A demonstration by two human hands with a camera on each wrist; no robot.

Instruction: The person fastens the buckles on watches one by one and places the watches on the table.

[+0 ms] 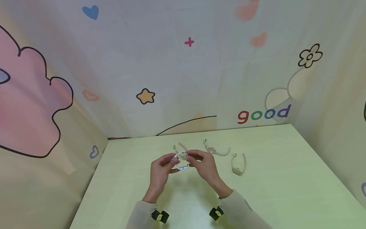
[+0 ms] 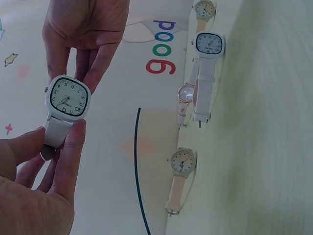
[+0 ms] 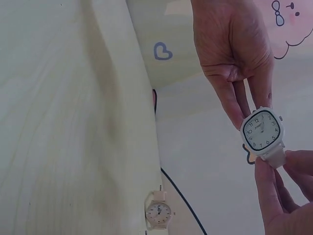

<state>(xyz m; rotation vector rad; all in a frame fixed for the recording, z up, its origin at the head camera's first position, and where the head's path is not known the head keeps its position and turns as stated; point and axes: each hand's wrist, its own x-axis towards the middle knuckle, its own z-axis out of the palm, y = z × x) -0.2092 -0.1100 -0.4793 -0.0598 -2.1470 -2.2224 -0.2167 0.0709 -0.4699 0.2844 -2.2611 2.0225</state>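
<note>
A white wristwatch [image 1: 183,167] with a rounded-square face is held up over the table, its strap bent into a loop. My left hand [image 1: 160,173] pinches the strap on the 12 side of the case, thumb in front. On the 6 side, my right hand [image 1: 205,165] pinches the other strap part between thumb and fingers. The dial [image 2: 67,97] faces back toward the wrist cameras. Fingers cover parts of the strap, so its fastening is hidden.
On the pale table [image 1: 286,178] lie a beige-strapped watch [image 2: 182,161] behind my hands, a pale watch [image 1: 212,150] farther back, and another watch [image 1: 237,171] to the right. The left wrist view also shows a white square-faced watch [image 2: 210,44]. Printed cloth [image 1: 171,63] stands behind.
</note>
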